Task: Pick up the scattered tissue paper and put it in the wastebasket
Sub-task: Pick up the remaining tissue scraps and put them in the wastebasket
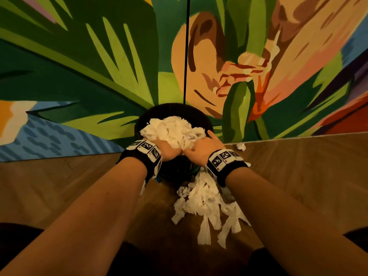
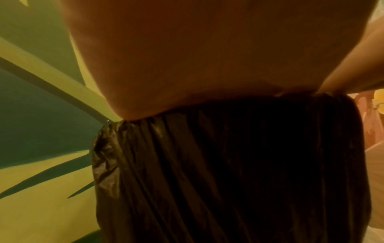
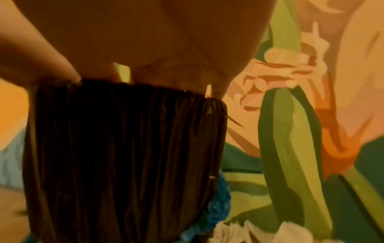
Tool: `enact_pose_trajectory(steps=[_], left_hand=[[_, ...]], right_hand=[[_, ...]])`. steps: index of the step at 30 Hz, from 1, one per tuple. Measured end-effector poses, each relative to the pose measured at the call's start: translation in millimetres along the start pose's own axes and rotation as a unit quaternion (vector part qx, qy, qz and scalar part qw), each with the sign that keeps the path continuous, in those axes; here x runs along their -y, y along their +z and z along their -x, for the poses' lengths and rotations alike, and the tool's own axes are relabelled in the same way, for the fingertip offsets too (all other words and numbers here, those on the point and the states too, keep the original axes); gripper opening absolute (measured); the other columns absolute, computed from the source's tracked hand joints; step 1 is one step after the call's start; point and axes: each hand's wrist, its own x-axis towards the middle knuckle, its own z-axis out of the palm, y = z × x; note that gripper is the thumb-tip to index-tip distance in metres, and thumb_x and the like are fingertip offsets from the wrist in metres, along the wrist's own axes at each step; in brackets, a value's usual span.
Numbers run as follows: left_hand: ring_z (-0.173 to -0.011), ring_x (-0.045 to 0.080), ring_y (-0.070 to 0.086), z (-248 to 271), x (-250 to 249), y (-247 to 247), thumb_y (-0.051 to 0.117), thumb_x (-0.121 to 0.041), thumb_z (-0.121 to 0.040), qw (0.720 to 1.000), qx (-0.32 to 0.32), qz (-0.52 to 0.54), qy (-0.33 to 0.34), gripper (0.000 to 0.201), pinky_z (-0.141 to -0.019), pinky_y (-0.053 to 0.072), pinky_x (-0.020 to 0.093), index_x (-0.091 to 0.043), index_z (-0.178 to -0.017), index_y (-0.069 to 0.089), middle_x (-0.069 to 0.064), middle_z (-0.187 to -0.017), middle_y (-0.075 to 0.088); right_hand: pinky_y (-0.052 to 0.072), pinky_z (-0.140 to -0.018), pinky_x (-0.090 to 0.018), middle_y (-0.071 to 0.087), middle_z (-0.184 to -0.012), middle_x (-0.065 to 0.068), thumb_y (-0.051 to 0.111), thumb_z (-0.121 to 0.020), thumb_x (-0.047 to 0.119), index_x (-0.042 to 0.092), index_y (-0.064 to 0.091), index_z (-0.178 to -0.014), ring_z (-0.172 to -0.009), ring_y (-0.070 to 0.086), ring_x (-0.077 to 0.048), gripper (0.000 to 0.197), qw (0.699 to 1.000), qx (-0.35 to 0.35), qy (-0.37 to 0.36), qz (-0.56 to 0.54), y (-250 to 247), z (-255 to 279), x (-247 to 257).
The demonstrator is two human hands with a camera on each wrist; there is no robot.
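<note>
Both hands, left hand and right hand, clutch a tissue wad atop the wastebasket (black-lined); loose tissue strips litter the floor at 6 o'clock, a crumpled ball at 3.

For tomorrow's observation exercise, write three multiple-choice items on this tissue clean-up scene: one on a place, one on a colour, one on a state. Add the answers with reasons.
1. Where is the small tissue ball?
A. On the floor by the wall
B. In the bin
C. In the left hand

2. What colour is the bin liner?
A. White
B. Black
C. Red

3. What are both hands doing?
A. Hanging idle
B. Holding a tissue wad over the bin
C. Lifting the bin

Answers: A, it lies on the floor at the wall's foot; B, dark pleated plastic; B, the left hand and right hand grip the wad above the bin.
</note>
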Motion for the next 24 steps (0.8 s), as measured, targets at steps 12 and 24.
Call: enact_pose_trajectory(steps=[12, 24], left_hand=[[-0.104, 0.026, 0.062, -10.4, -3.2, -10.7, 0.078, -0.045, -0.071, 0.991, -0.039, 0.014, -0.130, 0.036, -0.096, 0.051, 0.043, -0.020, -0.098, 0.075, 0.001, -0.104, 0.070], [-0.081, 0.019, 0.060, 19.4, -25.2, -55.9, 0.069, -0.048, -0.084, 0.993, -0.097, -0.058, -0.014, 0.031, -0.075, 0.051, 0.031, -0.020, -0.071, 0.067, 0.000, -0.084, 0.068]], right_hand=[[0.037, -0.112, -0.036, 0.072, -0.081, 0.007, 0.062, -0.080, 0.019, 0.025, 0.070, -0.064, -0.094, 0.063, -0.018, 0.019, 0.976, -0.087, 0.080, -0.182, -3.0, -20.9, -6.7], [0.015, -0.118, -0.052, 0.065, -0.075, 0.017, 0.051, -0.088, 0.033, 0.040, 0.061, -0.120, -0.083, 0.062, -0.008, 0.034, 0.961, -0.154, -0.028, -0.227, -26.8, 21.8, -39.3]])
